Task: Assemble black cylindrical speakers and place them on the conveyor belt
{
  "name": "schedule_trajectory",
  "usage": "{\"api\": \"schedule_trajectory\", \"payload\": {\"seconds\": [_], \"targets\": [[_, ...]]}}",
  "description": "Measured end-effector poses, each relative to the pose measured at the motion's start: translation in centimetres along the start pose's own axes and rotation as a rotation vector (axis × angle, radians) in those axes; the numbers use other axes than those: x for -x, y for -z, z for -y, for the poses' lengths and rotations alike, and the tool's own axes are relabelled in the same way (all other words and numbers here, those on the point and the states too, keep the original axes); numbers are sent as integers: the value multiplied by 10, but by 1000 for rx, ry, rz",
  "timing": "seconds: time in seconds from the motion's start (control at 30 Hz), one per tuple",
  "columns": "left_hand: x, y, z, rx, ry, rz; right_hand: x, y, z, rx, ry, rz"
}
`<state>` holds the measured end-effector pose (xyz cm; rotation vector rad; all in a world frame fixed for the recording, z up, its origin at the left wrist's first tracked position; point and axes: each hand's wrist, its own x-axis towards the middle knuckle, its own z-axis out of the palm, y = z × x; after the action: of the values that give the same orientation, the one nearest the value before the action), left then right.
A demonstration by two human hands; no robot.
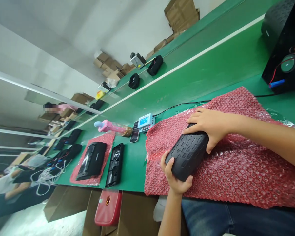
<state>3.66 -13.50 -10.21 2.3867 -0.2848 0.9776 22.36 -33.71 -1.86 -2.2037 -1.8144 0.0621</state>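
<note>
A black speaker (186, 154) with a raised oblong pattern on its grille lies tilted on red bubble wrap (236, 167). My left hand (175, 173) grips its near lower end, thumb on one side and fingers on the other. Around the far upper end, my right hand (206, 126) is wrapped, with fingers over the top and the thumb along the side. My palms hide both ends of the speaker. Beyond the wrap sits a small blue-and-white meter (145, 122) with a lit screen and a black cable.
Left of the wrap are a phone (134, 132), a pink bottle (113, 127), a black speaker panel (114, 165) and another speaker (92, 160) on bubble wrap. An open housing with wires (285, 62) stands at right. Cartons (71, 201) sit below the green bench (135, 164); people are farther left.
</note>
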Motion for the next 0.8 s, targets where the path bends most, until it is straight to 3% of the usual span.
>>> {"api": "schedule_trajectory", "payload": {"seconds": [0.4, 0.67, 0.8], "targets": [[3, -2, 1, 88, 88, 32, -6, -5, -6, 29, -1, 1], [3, 4, 0, 87, 114, 92, 2, -16, 9, 179, 68, -66], [10, 5, -4, 99, 145, 108, 9, -29, 15, 158, 108, -161]]}}
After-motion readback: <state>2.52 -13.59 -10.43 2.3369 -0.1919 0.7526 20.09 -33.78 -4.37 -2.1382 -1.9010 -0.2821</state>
